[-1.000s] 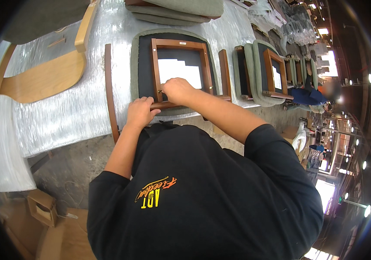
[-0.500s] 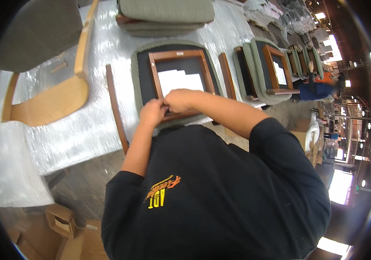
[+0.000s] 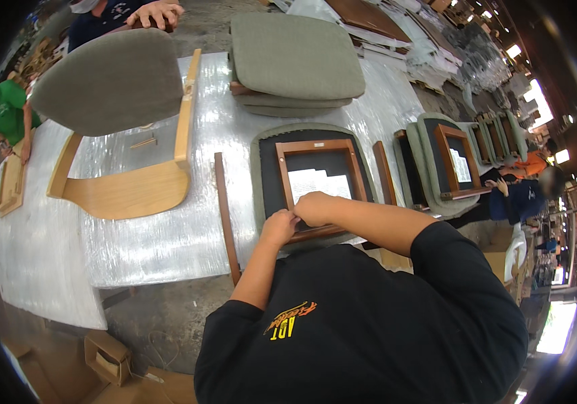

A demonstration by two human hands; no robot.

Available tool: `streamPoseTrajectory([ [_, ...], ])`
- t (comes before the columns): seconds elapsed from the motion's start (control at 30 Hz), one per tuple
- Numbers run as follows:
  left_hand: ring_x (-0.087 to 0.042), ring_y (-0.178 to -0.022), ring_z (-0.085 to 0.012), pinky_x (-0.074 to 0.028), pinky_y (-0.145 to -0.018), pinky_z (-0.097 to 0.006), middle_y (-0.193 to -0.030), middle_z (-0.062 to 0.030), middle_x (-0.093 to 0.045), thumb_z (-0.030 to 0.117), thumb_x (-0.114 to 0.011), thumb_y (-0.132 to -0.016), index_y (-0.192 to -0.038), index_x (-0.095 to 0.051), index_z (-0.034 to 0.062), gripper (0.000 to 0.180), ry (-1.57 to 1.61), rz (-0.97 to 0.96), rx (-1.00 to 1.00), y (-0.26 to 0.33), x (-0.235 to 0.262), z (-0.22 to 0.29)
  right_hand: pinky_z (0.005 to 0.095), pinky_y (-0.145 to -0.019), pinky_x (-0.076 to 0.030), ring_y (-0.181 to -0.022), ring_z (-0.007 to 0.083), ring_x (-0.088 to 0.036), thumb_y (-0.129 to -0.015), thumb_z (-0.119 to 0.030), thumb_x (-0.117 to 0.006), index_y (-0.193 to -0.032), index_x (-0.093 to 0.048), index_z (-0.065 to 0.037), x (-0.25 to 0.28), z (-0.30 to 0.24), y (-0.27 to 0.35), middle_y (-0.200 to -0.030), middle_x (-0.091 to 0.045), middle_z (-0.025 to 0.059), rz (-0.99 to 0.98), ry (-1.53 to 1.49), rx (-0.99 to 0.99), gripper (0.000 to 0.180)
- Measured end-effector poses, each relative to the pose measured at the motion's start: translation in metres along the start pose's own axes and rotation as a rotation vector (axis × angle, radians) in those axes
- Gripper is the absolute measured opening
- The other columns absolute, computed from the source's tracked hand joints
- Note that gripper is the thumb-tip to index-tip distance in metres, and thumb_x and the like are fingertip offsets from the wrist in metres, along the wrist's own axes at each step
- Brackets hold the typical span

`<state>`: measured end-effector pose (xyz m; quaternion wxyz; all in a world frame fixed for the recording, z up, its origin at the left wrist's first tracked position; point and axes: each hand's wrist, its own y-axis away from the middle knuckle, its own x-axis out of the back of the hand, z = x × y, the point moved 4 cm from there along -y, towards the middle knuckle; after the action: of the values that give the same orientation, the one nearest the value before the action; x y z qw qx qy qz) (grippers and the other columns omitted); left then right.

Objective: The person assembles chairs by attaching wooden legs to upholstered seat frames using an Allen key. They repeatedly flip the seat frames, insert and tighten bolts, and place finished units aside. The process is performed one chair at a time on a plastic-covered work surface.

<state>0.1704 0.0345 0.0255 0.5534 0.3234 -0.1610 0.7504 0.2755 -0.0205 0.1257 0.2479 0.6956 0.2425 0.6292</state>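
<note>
A grey-green padded seat (image 3: 259, 182) lies with its black underside up, bearing a square brown wooden frame (image 3: 332, 145). White printed sheets (image 3: 319, 183) lie inside that frame. At the frame's near left corner my left hand (image 3: 279, 227) and my right hand (image 3: 315, 208) meet with bent fingers pinched together. Whatever is between the fingertips is too small and hidden to make out. A long brown wooden strip (image 3: 224, 215) lies left of the seat, and a shorter brown wooden piece (image 3: 384, 172) lies to its right.
Stacked padded seats (image 3: 295, 57) stand beyond. A pale wooden chair frame (image 3: 126, 192) with a grey padded back (image 3: 113, 81) is at left; a co-worker's hand (image 3: 157, 13) rests over it. More seats (image 3: 426, 155) stand right. Plastic wrap (image 3: 147, 249) covers the table; cardboard boxes (image 3: 106, 357) lie below.
The view has shifted, so the table sits lower and farther right, and co-workers at the upper left now show. My hands stay together at the same frame corner.
</note>
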Motion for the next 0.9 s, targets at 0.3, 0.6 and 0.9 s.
streamPoseTrajectory([
  [0.3, -0.070, -0.098, -0.0448, -0.056, -0.085, -0.054, -0.101, -0.0212, -0.071, 0.023, -0.068, -0.098, -0.101, -0.076, 0.0071, 0.018, 0.049, -0.008, 0.011, -0.002, 0.001, -0.001, 0.0489, -0.085, -0.060, -0.102, 0.0368, -0.075, -0.095, -0.023, -0.067, -0.111, -0.078, -0.012, 0.010, -0.002, 0.008, -0.106, -0.077, 0.0178, 0.041, -0.039, 0.037, 0.023],
  [0.6, -0.046, -0.141, -0.0466, -0.043, -0.112, -0.057, -0.150, -0.0260, -0.050, 0.042, -0.078, -0.091, -0.161, -0.039, 0.0079, 0.087, 0.074, 0.180, 0.219, -0.002, 0.020, 0.006, 0.0514, -0.084, -0.057, -0.091, 0.0410, -0.070, -0.098, -0.029, -0.066, -0.098, -0.078, -0.010, -0.002, 0.066, 0.032, -0.098, -0.074, 0.0183, 0.730, -0.335, -0.143, 0.023],
  [0.9, -0.010, -0.154, -0.0659, -0.031, -0.119, -0.071, -0.167, -0.0459, 0.005, 0.060, -0.074, -0.090, -0.169, -0.022, 0.0057, 0.109, -0.175, -0.123, 0.411, -0.023, 0.002, 0.004, 0.0491, -0.083, -0.055, -0.091, 0.0428, -0.072, -0.101, -0.032, -0.067, -0.099, -0.079, -0.003, -0.080, 0.266, 0.110, -0.095, -0.075, 0.0243, 0.989, -0.947, -1.019, 0.031],
])
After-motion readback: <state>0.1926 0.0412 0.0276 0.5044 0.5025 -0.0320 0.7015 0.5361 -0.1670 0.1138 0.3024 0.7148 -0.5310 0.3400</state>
